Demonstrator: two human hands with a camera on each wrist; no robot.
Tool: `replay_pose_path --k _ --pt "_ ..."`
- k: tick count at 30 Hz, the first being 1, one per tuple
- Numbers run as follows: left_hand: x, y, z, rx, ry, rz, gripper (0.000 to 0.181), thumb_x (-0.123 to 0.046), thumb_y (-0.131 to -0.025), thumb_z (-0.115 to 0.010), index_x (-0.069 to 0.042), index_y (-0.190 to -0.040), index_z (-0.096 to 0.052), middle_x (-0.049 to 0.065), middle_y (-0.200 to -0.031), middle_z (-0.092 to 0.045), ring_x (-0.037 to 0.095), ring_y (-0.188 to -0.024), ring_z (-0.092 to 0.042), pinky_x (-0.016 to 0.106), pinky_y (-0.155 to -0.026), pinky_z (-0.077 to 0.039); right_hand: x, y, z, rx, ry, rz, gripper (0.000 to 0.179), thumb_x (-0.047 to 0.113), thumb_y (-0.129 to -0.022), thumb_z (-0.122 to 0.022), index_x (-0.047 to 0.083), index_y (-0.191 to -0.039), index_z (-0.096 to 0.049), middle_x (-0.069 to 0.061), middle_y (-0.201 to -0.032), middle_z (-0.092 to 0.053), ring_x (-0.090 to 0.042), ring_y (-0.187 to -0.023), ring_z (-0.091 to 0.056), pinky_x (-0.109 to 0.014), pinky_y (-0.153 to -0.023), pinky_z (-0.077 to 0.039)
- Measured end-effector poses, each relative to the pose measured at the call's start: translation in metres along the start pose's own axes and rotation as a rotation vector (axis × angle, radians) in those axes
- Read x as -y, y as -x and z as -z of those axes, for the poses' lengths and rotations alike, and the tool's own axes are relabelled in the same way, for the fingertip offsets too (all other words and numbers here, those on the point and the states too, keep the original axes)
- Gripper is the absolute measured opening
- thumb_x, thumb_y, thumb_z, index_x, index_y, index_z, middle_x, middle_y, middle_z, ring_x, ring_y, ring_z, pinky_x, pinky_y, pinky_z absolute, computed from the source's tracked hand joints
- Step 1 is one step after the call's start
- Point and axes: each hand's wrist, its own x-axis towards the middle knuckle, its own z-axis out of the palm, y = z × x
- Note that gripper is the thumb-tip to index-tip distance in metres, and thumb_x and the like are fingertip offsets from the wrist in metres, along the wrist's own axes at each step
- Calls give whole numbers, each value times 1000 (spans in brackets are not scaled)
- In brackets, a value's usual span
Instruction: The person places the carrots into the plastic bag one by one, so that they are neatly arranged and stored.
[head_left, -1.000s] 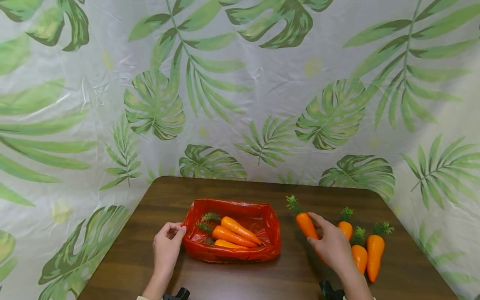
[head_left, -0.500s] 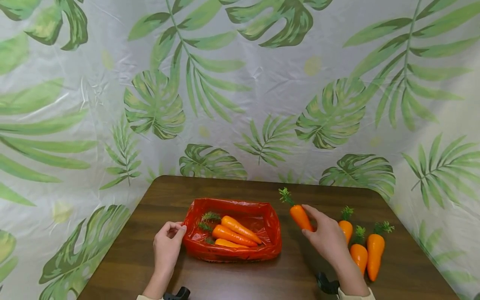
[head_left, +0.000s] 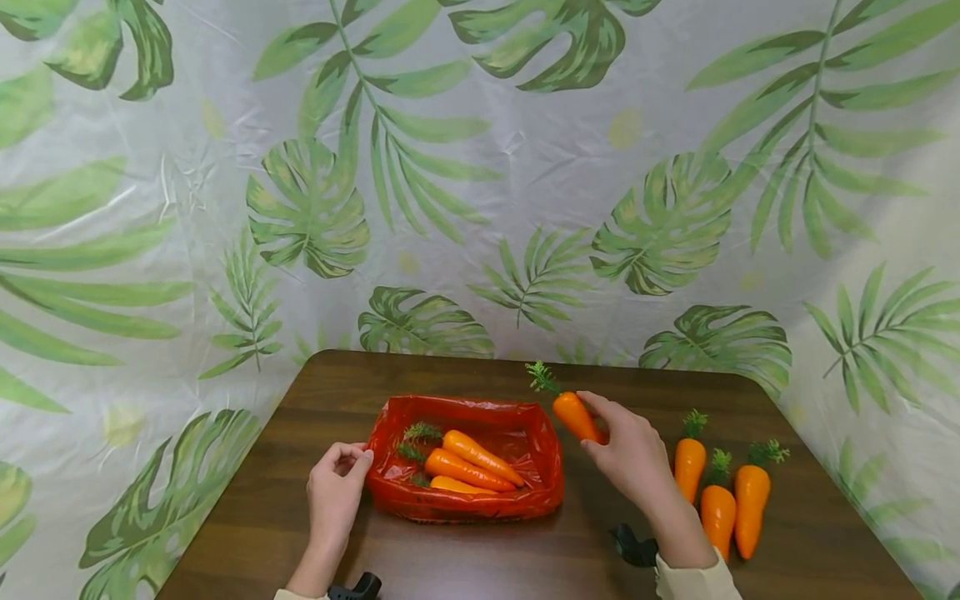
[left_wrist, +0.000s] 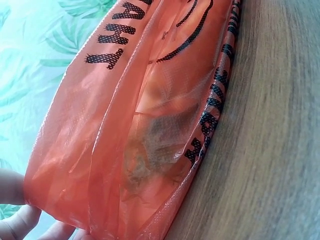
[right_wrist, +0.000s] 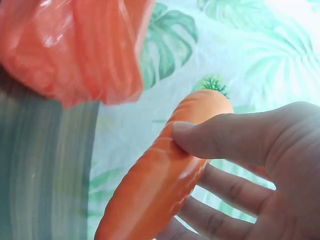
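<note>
An open red plastic bag [head_left: 465, 504], shaped like a shallow box, stands on the table; black lettering shows on its side in the left wrist view. Inside lie several orange carrots [head_left: 480, 460] with green tops. My left hand [head_left: 336, 487] pinches the bag's left edge, with the fingertips [left_wrist: 22, 222] partly cut off in the left wrist view. To the right of the bag, my right hand [head_left: 633, 454] holds another carrot [right_wrist: 160, 165] between thumb and fingers. That carrot is raised above the table, its leafy top pointing up and left.
On the right of the brown wooden table [head_left: 480, 558] lie three more carrots: one farther back [head_left: 688, 467], one in front [head_left: 717, 512] and one at the right [head_left: 752, 508]. A leaf-patterned curtain [head_left: 525, 183] hangs behind the table.
My right hand has moved left and slightly up with the carrot, closer to the bag. The far loose carrot is now more visible. My left hand and the bag have stayed in place.
</note>
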Motion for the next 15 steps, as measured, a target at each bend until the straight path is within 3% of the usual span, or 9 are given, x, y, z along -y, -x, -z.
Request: replay_pose_path --k 15 --pt "-1 1 0 -1 12 1 13 -16 -93 -73 -6 -88 -67 11 -109 -73 23 -95 -64 16 -74 -47 48 -27 -14 32 -39 101 70 7 -75 -87 28 -137 -62 3 -116 -70 -19 -88 -66 -37 -63 -52"
